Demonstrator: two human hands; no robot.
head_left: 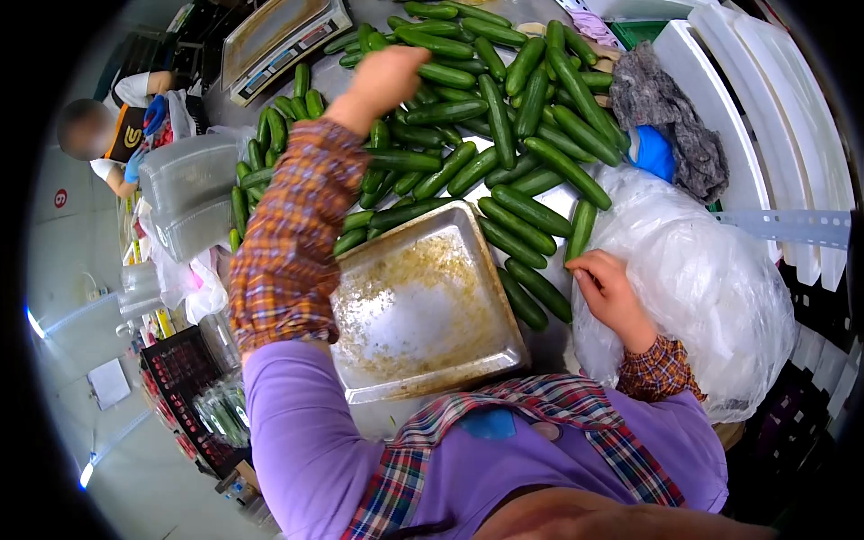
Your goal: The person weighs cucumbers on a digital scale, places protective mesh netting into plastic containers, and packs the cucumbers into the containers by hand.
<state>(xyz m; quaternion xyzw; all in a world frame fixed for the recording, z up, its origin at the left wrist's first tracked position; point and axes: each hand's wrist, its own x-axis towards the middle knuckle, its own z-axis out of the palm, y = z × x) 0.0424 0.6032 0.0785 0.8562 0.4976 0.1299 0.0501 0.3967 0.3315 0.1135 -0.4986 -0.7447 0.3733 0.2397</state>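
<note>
Many green cucumbers are heaped across the metal table. My left hand is over the upper left of the heap, its fingers curled together among the cucumbers; what they hold, if anything, is hidden. At the right edge of the heap, my right hand has its fingers apart, the fingertips at the lower end of one cucumber. Between my arms lies a worn, stained metal tray with no cucumbers in it.
A large clear plastic bag bulges beside my right hand. Beyond the heap are a scale and a grey cloth. Clear plastic containers are stacked at left, near another person in blue gloves. White foam boxes stand at right.
</note>
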